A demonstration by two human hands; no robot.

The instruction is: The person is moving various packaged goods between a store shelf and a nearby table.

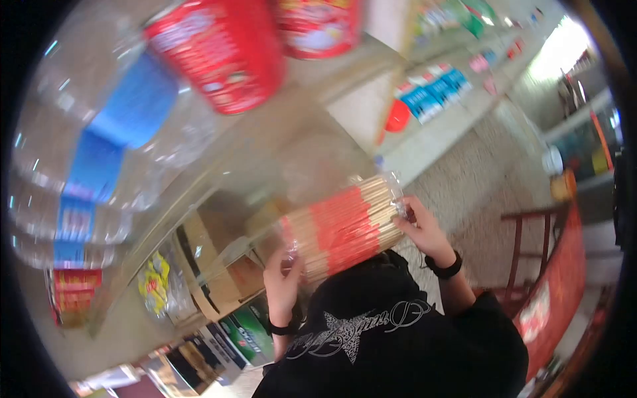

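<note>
A pack of wooden chopsticks (pixel 346 224) in clear plastic, with a broad red printed band, is held up in front of my black shirt. My left hand (pixel 284 275) is closed on the near-left end of the pack, pinching the crinkled wrapper. At the opposite end, my right hand (pixel 424 229) grips the plastic with thumb and fingers. The pack lies tilted, its right end higher in the view. Motion blur softens its left part.
A shelf with red tubs (pixel 215 53) runs along the top. Large water bottles (pixel 99 159) with blue labels stand at left. Cardboard boxes (pixel 229 265) and a green carton (pixel 247 335) sit below. Blue packets (pixel 434 93) line another shelf; a red chair (pixel 557 278) stands at right.
</note>
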